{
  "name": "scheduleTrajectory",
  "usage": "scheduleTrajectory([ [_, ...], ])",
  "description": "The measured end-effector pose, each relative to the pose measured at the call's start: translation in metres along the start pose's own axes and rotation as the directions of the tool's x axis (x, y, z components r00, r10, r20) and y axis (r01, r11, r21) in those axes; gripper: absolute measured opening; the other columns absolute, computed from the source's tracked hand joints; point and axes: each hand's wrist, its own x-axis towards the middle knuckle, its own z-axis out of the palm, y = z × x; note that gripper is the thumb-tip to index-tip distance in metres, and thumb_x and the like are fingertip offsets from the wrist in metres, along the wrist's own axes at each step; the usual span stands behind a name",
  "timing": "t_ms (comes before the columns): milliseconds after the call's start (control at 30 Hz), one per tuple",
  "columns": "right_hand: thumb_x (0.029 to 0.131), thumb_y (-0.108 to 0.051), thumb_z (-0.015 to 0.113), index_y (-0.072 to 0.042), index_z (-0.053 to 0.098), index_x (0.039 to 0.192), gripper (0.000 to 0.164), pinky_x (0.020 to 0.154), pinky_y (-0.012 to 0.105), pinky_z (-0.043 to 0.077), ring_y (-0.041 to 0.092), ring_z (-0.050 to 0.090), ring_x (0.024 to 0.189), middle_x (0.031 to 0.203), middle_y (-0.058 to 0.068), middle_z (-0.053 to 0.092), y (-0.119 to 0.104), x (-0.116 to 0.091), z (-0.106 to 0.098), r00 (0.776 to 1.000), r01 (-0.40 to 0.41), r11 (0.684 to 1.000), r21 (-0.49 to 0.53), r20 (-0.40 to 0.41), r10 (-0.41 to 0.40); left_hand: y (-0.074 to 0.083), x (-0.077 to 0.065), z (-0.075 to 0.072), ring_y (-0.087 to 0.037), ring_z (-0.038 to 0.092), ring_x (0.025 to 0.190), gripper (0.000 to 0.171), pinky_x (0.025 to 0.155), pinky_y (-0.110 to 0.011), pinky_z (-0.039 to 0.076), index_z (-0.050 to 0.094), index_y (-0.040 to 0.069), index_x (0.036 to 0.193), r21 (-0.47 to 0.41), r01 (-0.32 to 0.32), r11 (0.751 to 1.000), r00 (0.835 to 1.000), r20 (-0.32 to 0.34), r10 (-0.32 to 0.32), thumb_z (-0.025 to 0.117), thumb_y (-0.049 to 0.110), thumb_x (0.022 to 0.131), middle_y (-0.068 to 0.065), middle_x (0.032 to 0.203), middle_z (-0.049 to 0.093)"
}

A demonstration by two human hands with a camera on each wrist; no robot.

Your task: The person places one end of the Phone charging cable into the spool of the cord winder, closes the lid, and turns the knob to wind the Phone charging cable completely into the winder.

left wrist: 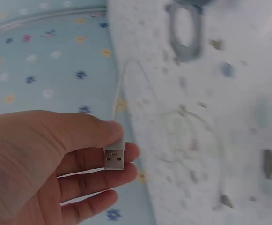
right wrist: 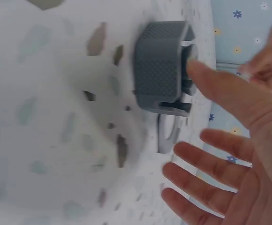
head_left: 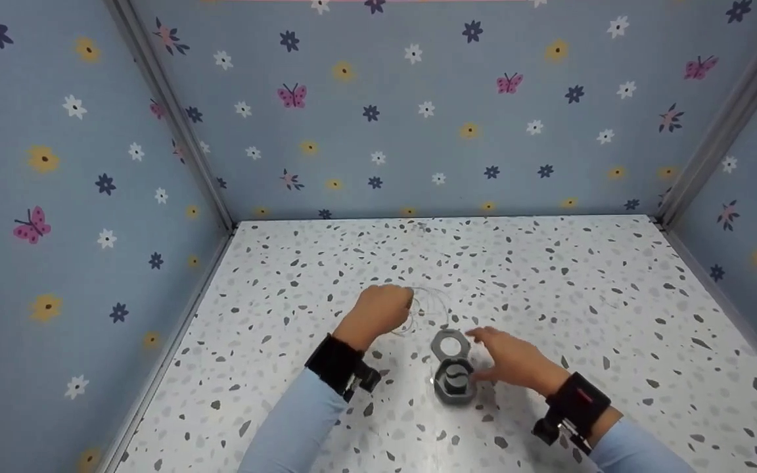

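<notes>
My left hand (head_left: 382, 309) pinches a USB plug (left wrist: 113, 158) between thumb and fingers, its metal end facing the wrist camera. From the plug a thin white cable (left wrist: 221, 154) runs off in loose loops over the tabletop. A grey, hexagonal box (right wrist: 157, 70) with a dotted texture stands open-topped, and a round grey core (head_left: 456, 382) shows inside it. Just beyond the box lies a flat grey hexagonal ring (head_left: 438, 346) with a round hole. My right hand (head_left: 513, 358) is beside the box with fingers spread, its thumb close to the rim.
The white speckled tabletop (head_left: 286, 394) stretches around the hands. Blue walls with flowers and butterflies close it in at the back (head_left: 418, 138), left (head_left: 76, 263) and right (head_left: 746, 236).
</notes>
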Motion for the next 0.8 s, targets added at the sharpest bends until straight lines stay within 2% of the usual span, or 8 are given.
scheduleTrajectory([
  [167, 0.084, -0.026, 0.076, -0.003, 0.032, 0.148, 0.080, 0.109, 0.051, 0.036, 0.037, 0.038, 0.136, 0.148, 0.020, 0.038, -0.021, 0.022, -0.013, 0.954, 0.166, 0.985, 0.054, -0.261, -0.147, 0.030, -0.001, -0.054, -0.014, 0.063, 0.077, 0.011, 0.068, -0.030, 0.052, 0.066, 0.011, 0.099, -0.183, -0.085, 0.979, 0.996, -0.056, 0.076, 0.056, 0.012, 0.093, 0.000, 0.090, 0.068],
  [233, 0.090, -0.024, 0.070, -0.006, 0.039, 0.145, 0.066, 0.107, 0.046, 0.039, 0.029, 0.045, 0.133, 0.143, 0.015, 0.047, -0.028, 0.031, -0.018, 0.941, 0.254, 0.948, 0.192, -0.274, -0.197, 0.036, -0.003, -0.065, -0.011, 0.061, 0.074, 0.012, 0.067, -0.026, 0.051, 0.066, 0.012, 0.100, -0.289, -0.135, 0.948, 0.988, -0.112, 0.106, 0.056, 0.015, 0.095, 0.001, 0.090, 0.067],
  [300, 0.095, -0.021, 0.062, -0.006, 0.048, 0.137, 0.047, 0.100, 0.040, 0.046, 0.022, 0.057, 0.120, 0.128, 0.013, 0.060, -0.029, 0.037, -0.021, 0.943, 0.316, 0.870, 0.379, -0.228, -0.243, 0.036, -0.005, -0.071, -0.010, 0.059, 0.073, 0.012, 0.066, -0.025, 0.049, 0.066, 0.012, 0.100, -0.429, -0.187, 0.884, 0.977, -0.172, 0.123, 0.056, 0.018, 0.097, 0.001, 0.088, 0.067],
  [367, 0.098, -0.018, 0.057, -0.004, 0.058, 0.126, 0.031, 0.085, 0.035, 0.054, 0.016, 0.066, 0.095, 0.105, 0.013, 0.068, -0.026, 0.040, -0.025, 0.946, 0.322, 0.773, 0.547, -0.171, -0.274, 0.029, -0.007, -0.074, -0.009, 0.059, 0.073, 0.013, 0.068, -0.025, 0.050, 0.067, 0.012, 0.101, -0.588, -0.223, 0.777, 0.968, -0.226, 0.107, 0.058, 0.020, 0.097, 0.001, 0.087, 0.066],
  [433, 0.099, -0.014, 0.054, 0.000, 0.064, 0.114, 0.023, 0.070, 0.030, 0.055, 0.012, 0.065, 0.075, 0.088, 0.014, 0.068, -0.017, 0.040, -0.029, 0.948, 0.305, 0.696, 0.650, -0.134, -0.289, 0.015, -0.008, -0.075, -0.012, 0.059, 0.073, 0.014, 0.069, -0.028, 0.051, 0.067, 0.010, 0.101, -0.726, -0.248, 0.642, 0.960, -0.274, 0.062, 0.059, 0.021, 0.097, -0.001, 0.085, 0.066],
  [567, 0.099, -0.009, 0.053, -0.004, 0.069, 0.105, 0.017, 0.055, 0.020, 0.048, 0.005, 0.060, 0.064, 0.078, 0.004, 0.068, 0.006, 0.037, -0.043, 0.959, 0.274, 0.621, 0.735, -0.162, -0.232, -0.021, -0.014, -0.078, -0.016, 0.058, 0.072, 0.015, 0.072, -0.031, 0.052, 0.065, 0.007, 0.100, -0.905, -0.251, 0.344, 0.933, -0.321, -0.162, 0.061, 0.021, 0.096, -0.004, 0.081, 0.061],
  [667, 0.098, -0.009, 0.055, -0.014, 0.070, 0.098, 0.016, 0.053, 0.015, 0.043, 0.002, 0.059, 0.063, 0.080, -0.005, 0.069, 0.021, 0.032, -0.059, 0.968, 0.250, 0.607, 0.754, -0.213, -0.133, -0.046, -0.024, -0.083, -0.014, 0.054, 0.069, 0.010, 0.071, -0.027, 0.050, 0.063, 0.007, 0.097, -0.945, -0.301, 0.130, 0.870, -0.328, -0.368, 0.059, 0.016, 0.096, -0.005, 0.079, 0.057],
  [800, 0.096, -0.008, 0.058, -0.010, 0.071, 0.097, 0.014, 0.049, 0.014, 0.037, 0.001, 0.054, 0.057, 0.077, -0.006, 0.069, 0.037, 0.024, -0.085, 0.964, 0.243, 0.620, 0.746, -0.260, -0.065, -0.071, -0.039, -0.090, -0.010, 0.048, 0.062, 0.012, 0.063, -0.022, 0.046, 0.059, 0.007, 0.094, -0.878, -0.469, -0.095, 0.740, -0.332, -0.584, 0.051, 0.012, 0.100, -0.002, 0.073, 0.052],
])
